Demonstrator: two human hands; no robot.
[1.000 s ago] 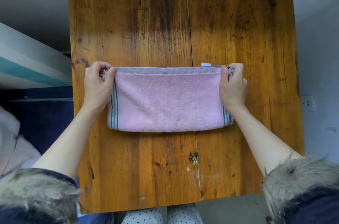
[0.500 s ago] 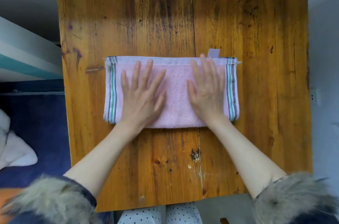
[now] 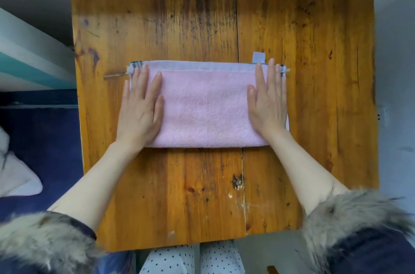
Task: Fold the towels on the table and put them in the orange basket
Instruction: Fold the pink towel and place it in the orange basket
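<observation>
Sleeves: dark blue with fur cuffs, nearest the camera at the lower left (image 3: 33, 240) and lower right (image 3: 359, 229); both forearms are bare and reach up onto the tabletop.
Lap: dotted pale fabric (image 3: 190, 260) shows just below the tabletop's near edge.
Tabletop: worn orange-brown wood (image 3: 179, 195) with a seam running near to far down its middle and dark stains at the far end.
Containers: none can be seen in this view, so the basket's contents cannot be told.
Towel: pink (image 3: 204, 107), folded into a long band lying crosswise at the middle of the tabletop, its folded edge toward the person and its pale hem on the far side.
Left hand: (image 3: 140, 110) released and flat, fingers straight and together, palm down on the towel's left end, covering the striped border there.
Right hand: (image 3: 268, 103) released and flat, fingers straight, palm down on the towel's right end.
Label: a small white tag (image 3: 258, 58) sticks out past the far hem, just beyond the right fingertips.
Change: half a second ago both hands lay spread near the towel's middle with the striped ends bare; they have since slid outward to the two ends.
</observation>
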